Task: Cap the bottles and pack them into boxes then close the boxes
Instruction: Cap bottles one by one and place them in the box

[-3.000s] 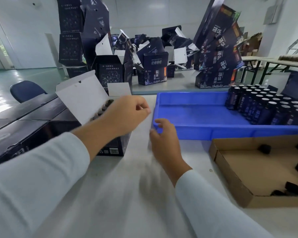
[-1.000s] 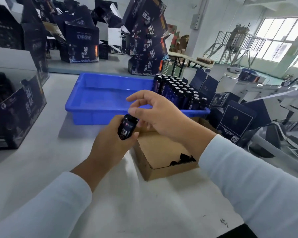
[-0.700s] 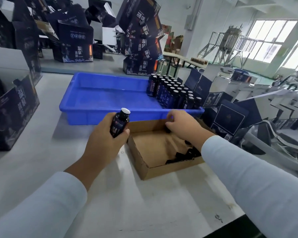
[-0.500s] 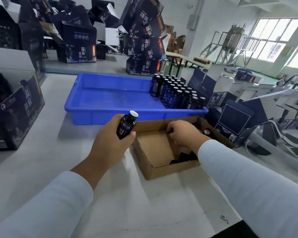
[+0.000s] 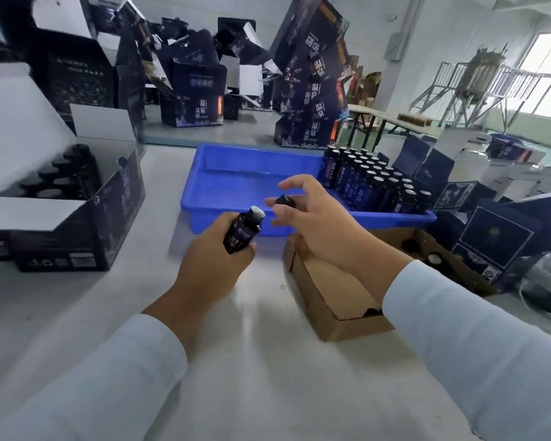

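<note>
My left hand (image 5: 210, 272) grips a small dark bottle (image 5: 243, 230) tilted to the right, its white sealed mouth bare. My right hand (image 5: 315, 224) pinches a black cap (image 5: 285, 200) between thumb and fingers, just right of and slightly above the bottle's mouth, not touching it. A blue tray (image 5: 236, 183) behind my hands holds several uncapped dark bottles (image 5: 372, 183) at its right end. A shallow cardboard tray (image 5: 328, 300) with loose black caps lies under my right forearm. An open dark box (image 5: 77, 214) on the left holds several capped bottles.
Folded and open dark printed boxes (image 5: 309, 87) are piled at the back of the table. More dark boxes (image 5: 490, 237) stand right of the cardboard tray. Bare grey table surface (image 5: 252, 377) lies in front of me between my arms.
My right hand came up out of the cardboard tray with a black cap and moved left toward the bottle's mouth. My left hand has kept the bottle in about the same place.
</note>
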